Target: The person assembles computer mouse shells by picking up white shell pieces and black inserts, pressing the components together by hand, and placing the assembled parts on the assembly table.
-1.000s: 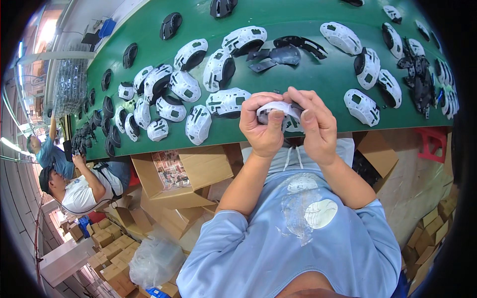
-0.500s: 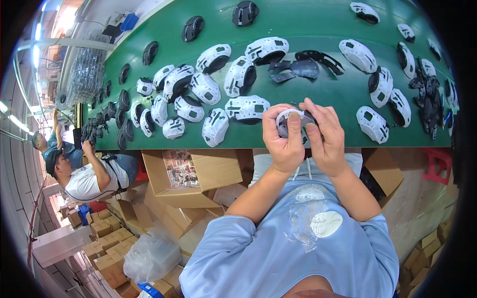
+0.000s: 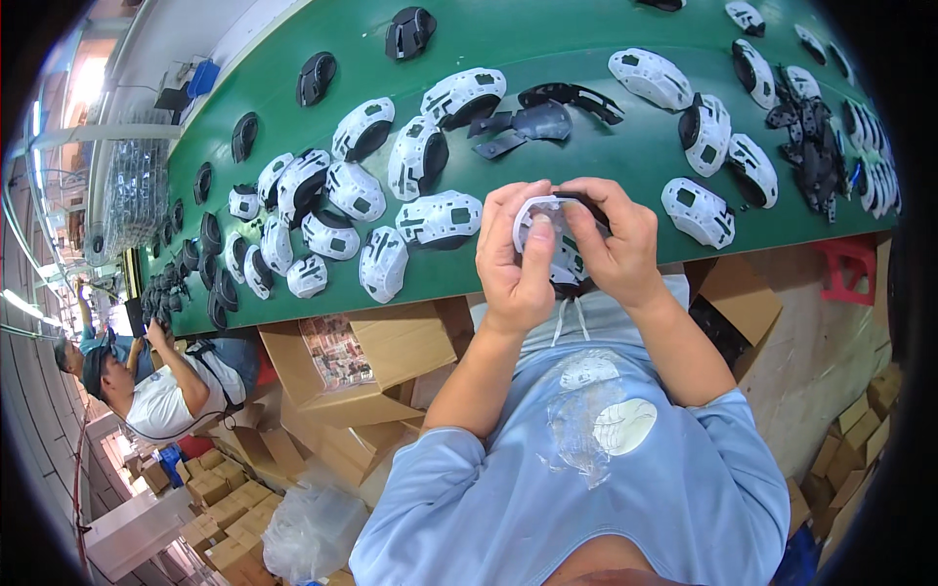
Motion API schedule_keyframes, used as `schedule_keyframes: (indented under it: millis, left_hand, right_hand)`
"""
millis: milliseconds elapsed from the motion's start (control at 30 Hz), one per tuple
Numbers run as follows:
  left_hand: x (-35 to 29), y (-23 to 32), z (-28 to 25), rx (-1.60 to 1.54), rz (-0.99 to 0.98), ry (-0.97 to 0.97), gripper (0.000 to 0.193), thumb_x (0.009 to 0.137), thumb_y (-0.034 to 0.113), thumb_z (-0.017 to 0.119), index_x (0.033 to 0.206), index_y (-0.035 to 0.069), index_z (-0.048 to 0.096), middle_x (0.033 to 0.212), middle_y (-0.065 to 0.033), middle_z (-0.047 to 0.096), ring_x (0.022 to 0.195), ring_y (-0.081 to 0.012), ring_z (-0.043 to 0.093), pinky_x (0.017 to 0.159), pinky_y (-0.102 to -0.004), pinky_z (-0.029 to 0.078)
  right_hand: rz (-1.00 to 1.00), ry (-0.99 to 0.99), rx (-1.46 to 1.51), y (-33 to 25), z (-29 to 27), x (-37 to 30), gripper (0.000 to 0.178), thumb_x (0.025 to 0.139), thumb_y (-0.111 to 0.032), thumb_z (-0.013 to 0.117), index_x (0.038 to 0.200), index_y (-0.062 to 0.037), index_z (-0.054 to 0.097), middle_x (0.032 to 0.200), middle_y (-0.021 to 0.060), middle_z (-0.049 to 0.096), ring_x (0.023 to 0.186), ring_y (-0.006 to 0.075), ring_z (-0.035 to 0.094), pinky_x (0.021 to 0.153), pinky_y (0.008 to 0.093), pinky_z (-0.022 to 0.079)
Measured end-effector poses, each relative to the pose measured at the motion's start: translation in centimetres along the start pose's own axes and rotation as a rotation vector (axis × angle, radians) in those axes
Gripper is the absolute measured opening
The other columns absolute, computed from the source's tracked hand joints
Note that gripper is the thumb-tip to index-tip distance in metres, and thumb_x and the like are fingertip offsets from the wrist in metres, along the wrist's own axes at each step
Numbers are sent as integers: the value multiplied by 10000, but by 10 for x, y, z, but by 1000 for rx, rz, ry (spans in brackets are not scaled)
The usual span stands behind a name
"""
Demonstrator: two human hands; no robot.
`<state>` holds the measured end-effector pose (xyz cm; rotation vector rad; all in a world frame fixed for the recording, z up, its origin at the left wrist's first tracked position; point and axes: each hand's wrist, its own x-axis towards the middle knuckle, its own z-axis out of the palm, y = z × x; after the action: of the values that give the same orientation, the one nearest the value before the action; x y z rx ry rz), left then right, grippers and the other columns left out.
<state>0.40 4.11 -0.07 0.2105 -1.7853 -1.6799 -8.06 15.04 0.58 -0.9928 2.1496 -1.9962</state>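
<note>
Both hands hold a white-and-black curved plastic shell over the table's near edge. My left hand wraps its left side, thumb pressed inside the white rim. My right hand grips the other side, with its thumb also on the inner face and fingers over the dark part. Much of the shell is hidden by my fingers. Just left of my hands lies a white shell with cut-outs, and to their right another white shell. Loose dark curved pieces lie beyond my hands.
The green table carries many more white and black shells. A heap of black parts lies at the right. Open cardboard boxes stand below the edge, a red stool at right. Another person works at far left.
The view has shifted, so the table's contents appear further left. My right hand's fingers have curled over the shell's top, and both thumbs now press inside it.
</note>
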Motion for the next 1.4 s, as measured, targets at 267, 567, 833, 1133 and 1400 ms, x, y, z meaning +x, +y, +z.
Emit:
schedule_keyframes:
  millis: [267, 567, 833, 1133, 1400]
  left_hand:
    - [-3, 4, 2, 133, -31, 20, 339, 1006, 177, 444, 1133, -71, 637, 1134, -149, 596, 1035, -189, 557, 903, -306, 447]
    - [-5, 4, -1, 196, 69, 148, 397, 1012, 218, 398, 1119, -87, 627, 1181, -177, 591, 1086, -201, 547, 947, -312, 431]
    - [-3, -5, -2, 24, -55, 75, 458, 1043, 279, 348, 1106, -85, 618, 1103, -178, 655, 1027, -232, 606, 929, -346, 462]
    - [6, 1, -9, 48, 12, 222, 455, 1039, 276, 322, 1058, -72, 613, 1055, -176, 656, 965, -228, 610, 876, -336, 472]
    - [-6, -7, -21, -5, 159, 316, 463, 1048, 313, 339, 1098, -75, 586, 1110, -199, 616, 995, -251, 604, 889, -367, 495]
  right_hand:
    - [-134, -135, -186, 8, -3, -3, 155, 881, -20, 643, 1029, 24, 655, 909, 165, 711, 739, 301, 705, 640, 371, 554]
    - [-236, -138, -200, 0, 1, 4, 188, 896, -32, 625, 1074, 24, 643, 889, 167, 692, 778, 340, 671, 681, 408, 532]
    - [-217, -186, -277, 13, 2, -2, 189, 888, -44, 631, 1066, 21, 637, 856, 155, 674, 760, 336, 647, 672, 414, 517]
    - [-233, -169, -233, 9, 4, 5, 123, 878, -67, 654, 976, 5, 633, 830, 154, 665, 735, 336, 639, 645, 412, 510]
    - [-214, -244, -228, 15, 23, -3, 73, 859, -51, 661, 904, -5, 627, 765, 140, 658, 709, 333, 644, 636, 406, 513]
